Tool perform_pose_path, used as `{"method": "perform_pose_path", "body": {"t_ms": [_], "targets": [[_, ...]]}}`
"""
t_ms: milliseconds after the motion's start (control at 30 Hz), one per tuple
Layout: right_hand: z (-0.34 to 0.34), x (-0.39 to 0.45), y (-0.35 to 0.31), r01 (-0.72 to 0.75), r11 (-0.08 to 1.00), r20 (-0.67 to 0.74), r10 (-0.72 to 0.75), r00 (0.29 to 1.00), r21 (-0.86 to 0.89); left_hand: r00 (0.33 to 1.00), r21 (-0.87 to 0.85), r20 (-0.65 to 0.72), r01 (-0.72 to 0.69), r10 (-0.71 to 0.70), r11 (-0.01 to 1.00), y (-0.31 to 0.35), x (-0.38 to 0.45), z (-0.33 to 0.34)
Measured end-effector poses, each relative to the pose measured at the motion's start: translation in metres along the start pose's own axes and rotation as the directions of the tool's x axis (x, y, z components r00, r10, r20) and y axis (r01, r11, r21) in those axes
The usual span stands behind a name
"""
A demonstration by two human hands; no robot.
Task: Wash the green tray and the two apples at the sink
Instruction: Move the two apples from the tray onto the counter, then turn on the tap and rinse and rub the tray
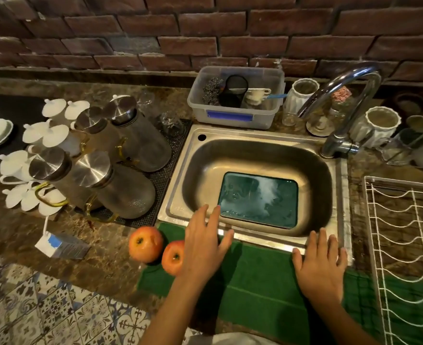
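The green tray (257, 199) lies flat in the steel sink (195, 155), wet and glossy. Two red-orange apples rest on the green mat (257, 282) at the sink's front left: one apple (145, 244) further left, the other apple (173, 257) partly behind my left wrist. My left hand (205, 237) hovers over the sink's front rim with fingers spread, fingertips near the tray's near-left corner, holding nothing. My right hand (321, 265) lies flat with fingers apart on the front-right rim and mat, empty.
A chrome tap (340, 100) arches over the sink from the back right. A clear plastic tub (235, 98) with scrubbers stands behind the sink. Glass jugs (115, 168) and white lids crowd the left counter. A white wire rack (404, 245) sits at the right.
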State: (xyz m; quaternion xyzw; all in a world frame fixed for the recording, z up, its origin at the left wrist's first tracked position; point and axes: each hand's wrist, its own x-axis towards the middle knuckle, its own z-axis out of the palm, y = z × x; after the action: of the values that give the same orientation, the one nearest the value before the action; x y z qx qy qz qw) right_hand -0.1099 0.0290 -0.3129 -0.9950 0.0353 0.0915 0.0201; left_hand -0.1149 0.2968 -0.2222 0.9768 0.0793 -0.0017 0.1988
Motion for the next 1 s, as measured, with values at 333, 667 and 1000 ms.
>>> {"method": "perform_pose_path", "body": {"t_ms": [333, 667, 1000], "targets": [[-0.001, 0.0, -0.001, -0.014, 1.0, 0.006, 0.014, 1.0, -0.028, 0.975, 0.227, 0.208, -0.131, 0.083, 0.965, -0.007, 0.044, 0.086], [0.002, 0.004, -0.003, -0.027, 0.997, -0.035, 0.03, 0.999, 0.072, 0.974, 0.271, 0.208, -0.141, 0.085, 0.952, -0.014, 0.047, 0.101], [-0.101, 0.177, 0.001, -0.182, 0.385, 0.015, 0.397, 0.918, 0.905, 0.98, 0.266, 0.179, -0.136, 0.09, 0.954, -0.016, 0.047, 0.104]]}}
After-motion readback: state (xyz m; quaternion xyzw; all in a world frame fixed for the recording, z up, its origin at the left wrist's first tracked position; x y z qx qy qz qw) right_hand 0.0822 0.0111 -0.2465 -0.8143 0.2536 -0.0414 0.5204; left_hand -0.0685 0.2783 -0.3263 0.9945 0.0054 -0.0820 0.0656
